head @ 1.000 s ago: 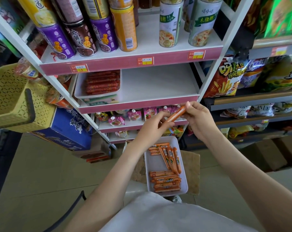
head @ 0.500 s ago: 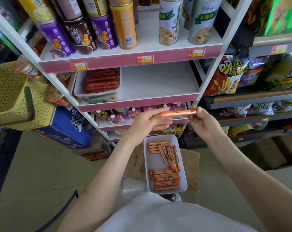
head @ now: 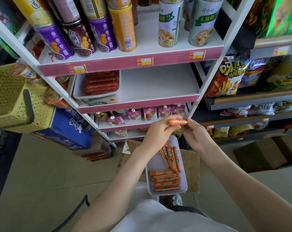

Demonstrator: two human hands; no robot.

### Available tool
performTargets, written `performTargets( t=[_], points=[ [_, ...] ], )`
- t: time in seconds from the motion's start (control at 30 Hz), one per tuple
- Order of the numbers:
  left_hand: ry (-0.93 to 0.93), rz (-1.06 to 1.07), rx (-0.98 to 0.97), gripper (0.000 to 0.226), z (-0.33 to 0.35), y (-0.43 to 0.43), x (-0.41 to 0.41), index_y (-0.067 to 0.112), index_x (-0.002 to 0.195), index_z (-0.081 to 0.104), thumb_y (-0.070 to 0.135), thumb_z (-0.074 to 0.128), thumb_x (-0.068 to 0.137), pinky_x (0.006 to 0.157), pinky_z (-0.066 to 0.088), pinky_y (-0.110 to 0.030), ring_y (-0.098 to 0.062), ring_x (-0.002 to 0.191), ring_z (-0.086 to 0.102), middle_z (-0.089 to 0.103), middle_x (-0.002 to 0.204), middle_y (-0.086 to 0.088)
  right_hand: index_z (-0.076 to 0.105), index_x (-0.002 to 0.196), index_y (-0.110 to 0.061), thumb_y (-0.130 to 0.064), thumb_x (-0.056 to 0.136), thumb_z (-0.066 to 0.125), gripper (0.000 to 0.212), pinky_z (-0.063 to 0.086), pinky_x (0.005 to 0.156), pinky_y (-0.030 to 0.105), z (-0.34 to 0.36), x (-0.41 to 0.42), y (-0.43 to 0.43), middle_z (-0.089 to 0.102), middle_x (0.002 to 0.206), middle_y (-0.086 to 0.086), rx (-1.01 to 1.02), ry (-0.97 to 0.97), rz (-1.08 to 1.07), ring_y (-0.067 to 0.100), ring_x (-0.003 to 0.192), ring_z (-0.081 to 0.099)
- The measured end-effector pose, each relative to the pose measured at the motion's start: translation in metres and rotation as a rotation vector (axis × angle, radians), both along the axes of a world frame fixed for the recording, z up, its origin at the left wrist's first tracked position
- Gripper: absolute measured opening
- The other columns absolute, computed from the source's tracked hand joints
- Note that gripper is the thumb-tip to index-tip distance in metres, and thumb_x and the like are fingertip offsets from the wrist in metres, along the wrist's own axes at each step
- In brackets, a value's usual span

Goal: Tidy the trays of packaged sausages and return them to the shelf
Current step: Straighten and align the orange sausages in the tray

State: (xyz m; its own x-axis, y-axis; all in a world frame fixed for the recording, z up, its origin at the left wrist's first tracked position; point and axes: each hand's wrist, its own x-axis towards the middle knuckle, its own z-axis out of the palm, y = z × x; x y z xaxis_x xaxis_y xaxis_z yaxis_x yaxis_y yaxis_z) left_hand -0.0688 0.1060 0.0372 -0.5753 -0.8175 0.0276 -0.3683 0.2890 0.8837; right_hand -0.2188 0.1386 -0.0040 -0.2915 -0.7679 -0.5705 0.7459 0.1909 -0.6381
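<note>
A white metal shelf unit [head: 158,84] with pink front strips carries the goods on several boards. On the top board stand upright purple tin cans [head: 54,42], an orange tin can [head: 123,29] and white-and-green tin cans [head: 169,24]. At the left end of the middle board lies a white plastic tray [head: 78,91] filled with red packaged sausages [head: 100,82]. The board below holds a row of pink spouted pouches [head: 149,113].

On the beige tiled floor [head: 41,173] a blue cardboard box [head: 66,129] sits beside the unit's left leg. A flat brown cardboard piece [head: 192,164] bears a second white plastic tray [head: 156,161] of orange packaged sausages [head: 165,180]. Brown cartons [head: 259,153] sit to the right.
</note>
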Motion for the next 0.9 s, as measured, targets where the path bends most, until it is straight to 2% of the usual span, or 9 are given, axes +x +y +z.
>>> performTargets(
  t=[0.07,0.13,0.23,0.37,0.47,0.53,0.63,0.73,0.9],
  points=[
    [0.0,0.065,-0.025,0.028,-0.004,-0.003,-0.001,0.022,0.121,0.062,0.021,0.058,0.093,0.078,0.047,-0.012,-0.013,0.095,0.064,0.07,0.108,-0.002,0.061,0.117,-0.011,-0.022,0.098,0.049,0.025,0.051,0.094,0.034,-0.001,-0.001,0.003,0.064,0.112,0.008,0.019,0.336,0.174,0.017,0.103,0.063],
    [-0.025,0.097,-0.038,0.025,-0.012,-0.007,-0.001,0.02,0.117,0.064,0.021,0.059,0.092,0.074,0.049,-0.016,-0.011,0.088,0.066,0.071,0.1,-0.002,0.061,0.121,-0.019,-0.02,0.097,0.054,0.025,0.048,0.095,0.025,0.001,-0.003,0.006,0.064,0.116,-0.002,-0.027,0.758,0.338,0.007,0.106,0.06],
    [-0.055,0.125,-0.075,0.024,-0.03,-0.014,-0.001,0.013,0.112,0.066,0.018,0.064,0.089,0.062,0.038,-0.001,0.008,0.069,0.059,0.07,0.088,0.004,0.056,0.126,-0.025,-0.015,0.091,0.063,0.037,0.04,0.095,0.018,-0.003,-0.002,0.005,0.058,0.12,-0.011,-0.141,1.168,0.572,0.0,0.111,0.05],
    [-0.098,0.185,-0.158,0.021,-0.07,-0.021,-0.005,0.006,0.099,0.07,0.019,0.071,0.082,0.067,0.033,0.004,-0.006,0.088,0.055,0.071,0.087,-0.005,0.05,0.132,-0.018,-0.013,0.09,0.063,0.044,0.039,0.096,0.018,-0.036,0.005,0.002,0.052,0.12,-0.014,-0.13,1.216,0.695,0.001,0.115,0.046],
    [-0.096,0.209,-0.108,0.02,-0.108,-0.022,-0.008,0.006,0.09,0.069,0.022,0.072,0.078,0.073,0.036,-0.001,-0.011,0.079,0.06,0.068,0.087,-0.006,0.048,0.133,-0.018,-0.013,0.094,0.056,0.04,0.044,0.093,0.028,-0.075,0.008,0.001,0.056,0.126,-0.002,-0.091,1.247,0.693,0.015,0.116,0.052],
    [-0.117,0.207,-0.022,0.024,-0.132,-0.021,-0.007,0.005,0.097,0.066,0.02,0.073,0.08,0.072,0.037,0.0,-0.011,0.079,0.061,0.064,0.087,0.001,0.046,0.134,-0.02,-0.017,0.095,0.054,0.04,0.047,0.087,0.031,-0.105,0.01,0.004,0.059,0.122,0.001,-0.062,1.238,0.716,0.017,0.11,0.055],
    [-0.298,0.22,0.113,0.044,-0.184,-0.019,0.004,0.012,0.123,0.053,0.025,0.07,0.085,0.072,0.04,-0.008,-0.002,0.086,0.052,0.052,0.099,0.012,0.039,0.136,-0.022,-0.022,0.097,0.053,0.041,0.049,0.078,0.038,-0.161,0.011,0.017,0.059,0.12,0.002,0.056,1.186,0.748,0.023,0.103,0.059],
    [-0.434,0.241,0.229,0.04,-0.246,-0.018,0.021,0.015,0.129,0.048,0.017,0.06,0.091,0.074,0.05,-0.03,-0.018,0.093,0.061,0.057,0.109,0.003,0.018,0.147,-0.021,-0.027,0.098,0.048,0.058,0.051,0.084,0.051,-0.223,0.008,0.027,0.043,0.143,0.012,0.247,1.105,0.882,0.033,0.112,0.058],
    [-0.945,-0.065,-0.007,0.053,-0.339,-0.018,0.041,0.007,0.138,0.044,0.001,0.053,0.086,0.105,0.032,-0.036,-0.032,0.126,0.044,0.05,0.136,-0.013,0.006,0.151,-0.012,-0.02,0.101,0.039,0.061,0.046,0.084,0.037,-0.299,0.011,0.03,0.032,0.151,0.014,0.452,1.175,0.973,0.034,0.118,0.053]
  ],
)
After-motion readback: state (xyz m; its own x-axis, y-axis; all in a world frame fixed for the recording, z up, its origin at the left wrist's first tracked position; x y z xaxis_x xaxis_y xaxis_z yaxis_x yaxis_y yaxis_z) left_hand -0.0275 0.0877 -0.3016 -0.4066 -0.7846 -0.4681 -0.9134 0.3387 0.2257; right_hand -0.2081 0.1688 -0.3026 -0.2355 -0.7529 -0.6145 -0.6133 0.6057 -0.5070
